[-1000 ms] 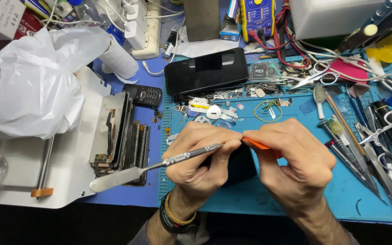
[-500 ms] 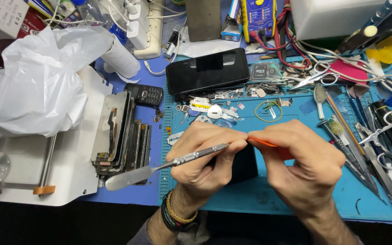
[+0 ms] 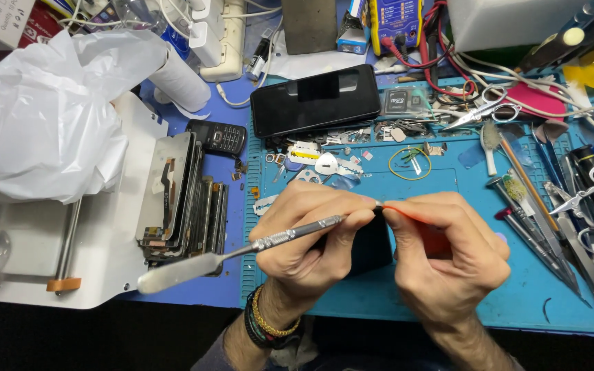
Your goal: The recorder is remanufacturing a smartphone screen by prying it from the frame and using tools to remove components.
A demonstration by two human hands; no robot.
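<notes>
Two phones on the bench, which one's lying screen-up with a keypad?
The small black keypad phone, lying beside the stack of metal-backed screen panels. The other one, the large black smartphone at the top of the blue mat, shows only a blank glass face.

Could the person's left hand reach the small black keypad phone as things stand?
Probably not freely: the left hand is gripping a grey metal spatula tool. The small black keypad phone lies uncovered beyond it, so only the occupied grip hinders.
</notes>
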